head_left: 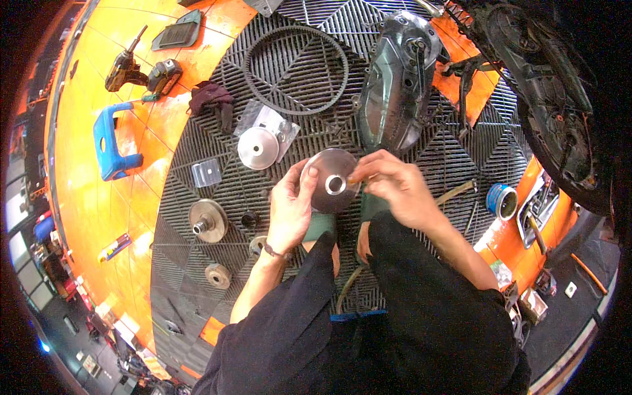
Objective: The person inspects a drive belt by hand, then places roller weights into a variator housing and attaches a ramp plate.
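A round metal pulley disc (333, 179) with a centre hole is held between both hands above the black grid floor mat (276, 131). My left hand (290, 205) grips its left rim, thumb on the face. On the right rim sit the fingers of my right hand (395, 184). A second shiny disc (257, 147) lies on a clear plastic bag just beyond the left hand. A toothed drive belt (295, 65) lies in a loop farther away, beside a dark engine cover (396, 85).
Smaller metal pulley parts (208, 220) and a hub (218, 275) lie on the mat to my left. A cordless drill (141, 72) and a blue stool (112, 141) sit on the orange floor. A scooter wheel (546, 99) stands at the right, a blue tape roll (501, 201) near it.
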